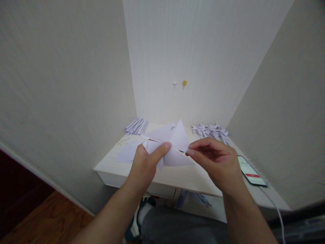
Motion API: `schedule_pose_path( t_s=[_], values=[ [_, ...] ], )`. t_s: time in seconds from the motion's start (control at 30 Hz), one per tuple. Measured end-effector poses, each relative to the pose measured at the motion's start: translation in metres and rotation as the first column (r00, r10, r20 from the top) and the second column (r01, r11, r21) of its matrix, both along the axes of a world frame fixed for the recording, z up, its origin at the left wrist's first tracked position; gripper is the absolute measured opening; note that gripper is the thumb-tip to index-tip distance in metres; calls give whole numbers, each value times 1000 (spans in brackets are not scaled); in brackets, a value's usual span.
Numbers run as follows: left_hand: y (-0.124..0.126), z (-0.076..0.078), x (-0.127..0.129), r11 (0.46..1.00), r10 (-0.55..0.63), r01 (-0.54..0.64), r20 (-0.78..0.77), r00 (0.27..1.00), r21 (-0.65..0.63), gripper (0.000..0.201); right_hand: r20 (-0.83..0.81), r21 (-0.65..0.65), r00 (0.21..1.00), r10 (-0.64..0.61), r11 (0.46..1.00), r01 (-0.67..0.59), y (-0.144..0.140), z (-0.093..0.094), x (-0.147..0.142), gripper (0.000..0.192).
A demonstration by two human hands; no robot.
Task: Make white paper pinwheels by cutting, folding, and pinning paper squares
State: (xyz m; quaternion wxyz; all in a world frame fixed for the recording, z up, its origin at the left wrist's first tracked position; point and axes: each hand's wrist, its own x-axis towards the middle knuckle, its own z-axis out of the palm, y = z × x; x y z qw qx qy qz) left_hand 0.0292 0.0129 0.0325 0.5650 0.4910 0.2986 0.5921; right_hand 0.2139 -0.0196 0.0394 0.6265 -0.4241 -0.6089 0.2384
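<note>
Both hands [144,162] [215,161] pinch folded white paper [175,140]; phone [250,171] screen text probably too blurred to read.

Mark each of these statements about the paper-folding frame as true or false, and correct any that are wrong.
1. Both hands hold the folded paper. True: the left hand and right hand pinch it above the desk.
2. A phone lies at the desk's left edge. False: the phone lies at the right, screen lit.
3. Two pins are stuck in the wall. True: a white pin and a yellow pin.
4. The desk holds one paper pile. False: the left pile and the right pile both lie at the back.
</note>
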Motion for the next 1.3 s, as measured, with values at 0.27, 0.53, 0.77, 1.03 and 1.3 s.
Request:
schedule_pose_path(
  t_s=[0.27, 0.53, 0.77, 1.03, 1.3],
  values=[
    [2, -7, 0, 1000, 1, -1, 9, 1000, -5, 35, -19, -5, 1000, -8, 1000, 8, -1, 2, -1, 9],
    [2, -3, 1, 996, 83, -85, -107, 991, -15, 40, -45, -31, 999, 24, 999, -25, 3, 0, 1, 13],
    [12, -16, 1, 998, 68, -68, -127, 990, 8, 39, -82, -127, 995, 60, 989, -71, 10, -6, 2, 16],
    [23, -35, -2, 999, 45, -50, -219, 975, -15, 43, -76, -289, 988, 133, 946, -150, 22, -22, 8, 27],
    [43, -80, -12, 981, 107, -153, -335, 936, -116, 45, 50, -346, 997, 57, 938, -36, 53, -74, -7, 15]
  ],
)
